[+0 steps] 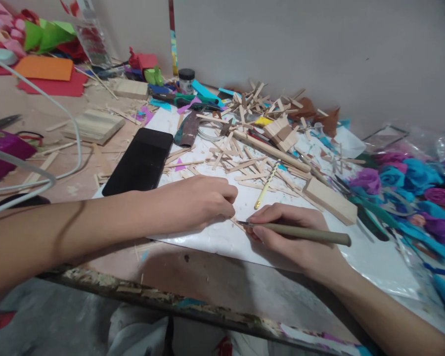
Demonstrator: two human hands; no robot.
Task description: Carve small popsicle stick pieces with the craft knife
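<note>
Resting on the white sheet [200, 243], my left hand [203, 200] has its fingers curled down around one end of a thin wooden stick [239, 225]. My right hand [292, 237] is closed on a craft knife [304, 234] with a long greenish-brown handle. The knife's small metal tip points left and lies close to the stick, near my left fingertips. Whether the blade touches the wood cannot be made out. A black phone [139, 160] lies behind my left forearm. Just behind the two hands is a yellow patterned pencil [267, 185].
Many cut wooden sticks [244, 158] are heaped at the back, with a hammer [187, 128] and a small jar [186, 80]. A wooden block [330, 200] and pliers [373, 217] lie right, beside paper flowers [421, 178]. White cables [72, 113] loop at left.
</note>
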